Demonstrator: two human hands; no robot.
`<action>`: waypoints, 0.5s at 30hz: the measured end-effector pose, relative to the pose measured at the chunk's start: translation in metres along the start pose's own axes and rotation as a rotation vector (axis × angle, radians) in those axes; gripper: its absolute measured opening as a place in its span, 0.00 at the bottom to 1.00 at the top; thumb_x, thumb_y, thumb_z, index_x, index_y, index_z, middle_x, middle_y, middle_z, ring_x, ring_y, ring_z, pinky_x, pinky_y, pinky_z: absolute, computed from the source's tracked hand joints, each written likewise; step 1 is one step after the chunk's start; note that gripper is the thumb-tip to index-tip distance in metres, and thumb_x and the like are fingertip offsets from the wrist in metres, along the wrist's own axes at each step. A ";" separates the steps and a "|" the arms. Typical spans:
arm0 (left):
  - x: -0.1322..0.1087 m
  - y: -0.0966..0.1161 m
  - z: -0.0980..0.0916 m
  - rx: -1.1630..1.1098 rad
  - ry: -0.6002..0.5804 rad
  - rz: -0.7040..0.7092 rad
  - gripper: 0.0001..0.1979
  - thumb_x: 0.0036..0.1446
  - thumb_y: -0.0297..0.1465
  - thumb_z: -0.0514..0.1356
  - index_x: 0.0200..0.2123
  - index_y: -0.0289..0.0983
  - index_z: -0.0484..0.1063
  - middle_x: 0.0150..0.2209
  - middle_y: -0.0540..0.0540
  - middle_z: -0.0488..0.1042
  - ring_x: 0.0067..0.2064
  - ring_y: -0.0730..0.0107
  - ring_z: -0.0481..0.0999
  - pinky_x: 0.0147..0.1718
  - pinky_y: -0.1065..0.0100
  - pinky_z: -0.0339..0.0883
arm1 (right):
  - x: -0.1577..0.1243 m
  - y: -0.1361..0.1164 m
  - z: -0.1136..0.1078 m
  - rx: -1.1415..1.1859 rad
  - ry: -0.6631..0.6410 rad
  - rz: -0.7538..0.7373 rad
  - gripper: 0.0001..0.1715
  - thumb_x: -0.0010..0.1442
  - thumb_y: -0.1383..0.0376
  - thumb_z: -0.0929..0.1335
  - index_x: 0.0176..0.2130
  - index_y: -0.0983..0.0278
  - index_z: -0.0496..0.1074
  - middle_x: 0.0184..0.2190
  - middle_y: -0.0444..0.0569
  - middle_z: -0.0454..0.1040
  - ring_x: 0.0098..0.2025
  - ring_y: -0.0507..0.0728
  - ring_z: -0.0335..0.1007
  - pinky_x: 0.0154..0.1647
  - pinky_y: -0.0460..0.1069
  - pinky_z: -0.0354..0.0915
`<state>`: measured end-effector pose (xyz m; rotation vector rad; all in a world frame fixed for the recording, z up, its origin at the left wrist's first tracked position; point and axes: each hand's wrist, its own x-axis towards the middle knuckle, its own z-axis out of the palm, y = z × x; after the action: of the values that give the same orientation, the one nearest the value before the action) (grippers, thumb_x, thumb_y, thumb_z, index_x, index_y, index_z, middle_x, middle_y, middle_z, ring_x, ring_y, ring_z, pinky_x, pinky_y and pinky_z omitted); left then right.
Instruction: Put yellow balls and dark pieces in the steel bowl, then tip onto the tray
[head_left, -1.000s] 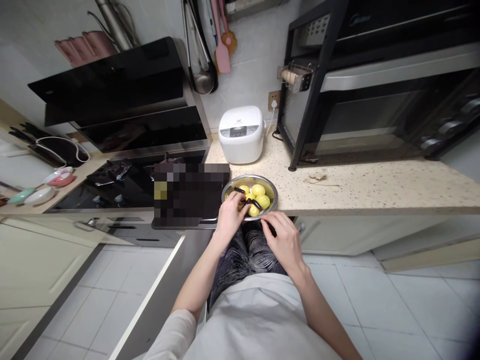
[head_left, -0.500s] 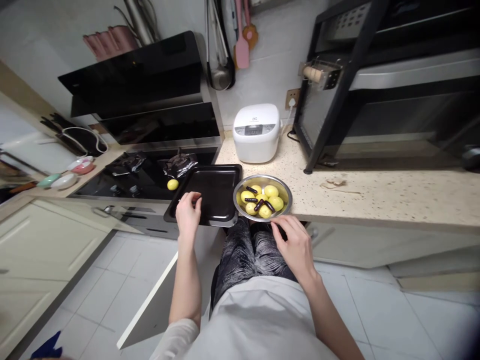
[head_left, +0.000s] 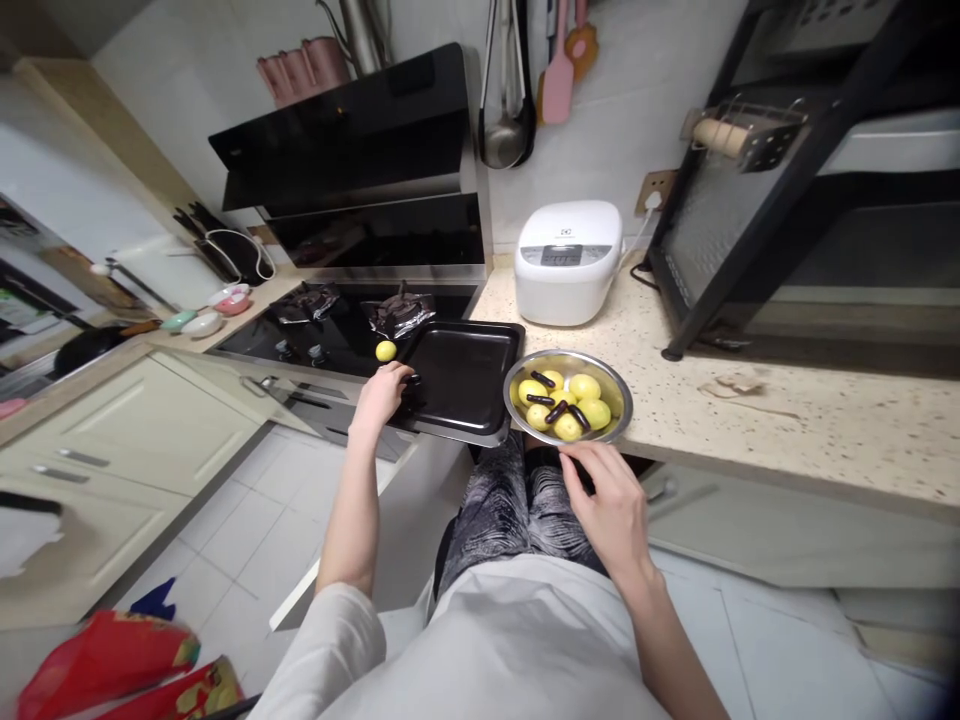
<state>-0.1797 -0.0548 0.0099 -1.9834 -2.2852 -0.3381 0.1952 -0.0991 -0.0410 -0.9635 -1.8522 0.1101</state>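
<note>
My left hand (head_left: 379, 398) is closed in a pinch over the left edge of a black baking tray (head_left: 459, 385), with a small dark shape at its fingertips that I cannot make out. Right of the tray stands a metal bowl (head_left: 625, 405) holding several yellow round fruits or vegetables (head_left: 584, 387) and several glossy dark elongated pieces (head_left: 541, 399). At the bowl's near rim, the thumb and fingertips of my right hand (head_left: 607, 490) are pinched together. One yellow round piece (head_left: 386, 351) lies beyond my left hand, by the tray's left corner.
A white rice cooker (head_left: 568, 265) stands behind the bowl. The stove (head_left: 341, 325) lies left of the tray, with small bowls (head_left: 202, 325) farther left. A black rack (head_left: 709, 270) stands at the right. Below the counter, a cabinet door (head_left: 300, 598) hangs open.
The view has turned left, so the counter items appear farther right. My left hand has moved slightly away from me along the tray's left side. My right hand stays at the bowl's rim.
</note>
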 end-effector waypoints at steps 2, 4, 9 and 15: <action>0.011 0.003 0.005 0.030 -0.042 0.010 0.18 0.63 0.21 0.58 0.52 0.44 0.77 0.56 0.42 0.77 0.56 0.56 0.77 0.48 0.63 0.73 | 0.000 -0.001 -0.001 0.006 0.002 -0.001 0.07 0.71 0.69 0.66 0.43 0.60 0.75 0.38 0.50 0.80 0.40 0.60 0.77 0.46 0.56 0.71; 0.021 0.006 0.009 0.059 -0.081 0.018 0.17 0.63 0.22 0.59 0.51 0.44 0.77 0.55 0.43 0.77 0.56 0.57 0.77 0.47 0.65 0.73 | -0.001 -0.002 -0.002 0.011 0.006 0.003 0.07 0.71 0.69 0.66 0.42 0.60 0.75 0.37 0.50 0.80 0.40 0.59 0.76 0.46 0.56 0.71; 0.036 0.009 0.015 0.071 -0.086 0.034 0.12 0.60 0.21 0.60 0.41 0.42 0.78 0.48 0.43 0.79 0.52 0.58 0.77 0.42 0.67 0.72 | -0.001 -0.001 -0.004 -0.007 0.019 0.023 0.08 0.71 0.69 0.66 0.43 0.60 0.76 0.38 0.50 0.80 0.40 0.59 0.76 0.45 0.55 0.71; 0.034 0.032 0.010 -0.023 0.008 0.122 0.10 0.65 0.24 0.58 0.42 0.42 0.78 0.47 0.43 0.79 0.50 0.56 0.77 0.45 0.63 0.71 | 0.000 0.000 -0.005 -0.022 0.026 0.032 0.09 0.72 0.69 0.65 0.42 0.60 0.75 0.37 0.50 0.80 0.40 0.59 0.76 0.44 0.54 0.71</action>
<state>-0.1522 -0.0154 0.0105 -2.1164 -2.1526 -0.3618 0.1989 -0.1013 -0.0388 -1.0048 -1.8181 0.0965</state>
